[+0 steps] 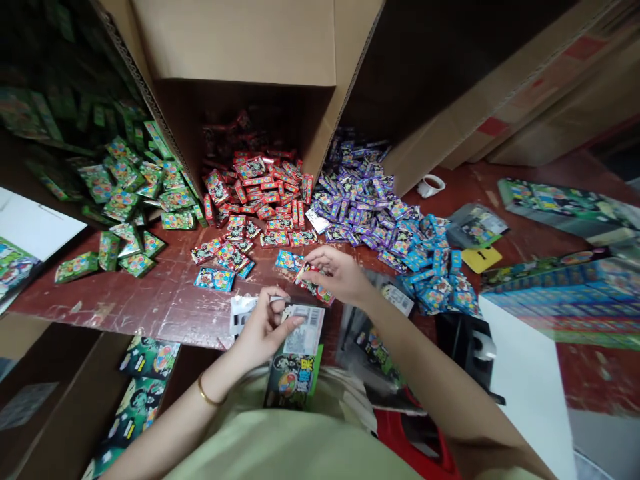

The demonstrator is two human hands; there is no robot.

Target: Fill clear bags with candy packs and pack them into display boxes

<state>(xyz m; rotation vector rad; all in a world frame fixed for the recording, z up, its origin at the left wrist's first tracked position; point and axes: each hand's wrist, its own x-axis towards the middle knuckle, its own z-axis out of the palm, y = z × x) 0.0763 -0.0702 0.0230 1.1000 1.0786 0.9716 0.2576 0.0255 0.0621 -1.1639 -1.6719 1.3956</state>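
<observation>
My left hand is closed on a clear package with a printed card, held upright near the table's front edge. Just above and to the right, my right hand has its fingers closed on a red packet. A blue packet lies beside the right fingertips. Loose red packets and another blue packet rest on the table to the left. Behind them, a heap of red packets spills from a cardboard compartment.
Green packets spill out at the left; purple packets and light-blue packets lie right of centre. A white cup, yellow piece and black tape dispenser are at the right. An open carton stands below the table's left front edge.
</observation>
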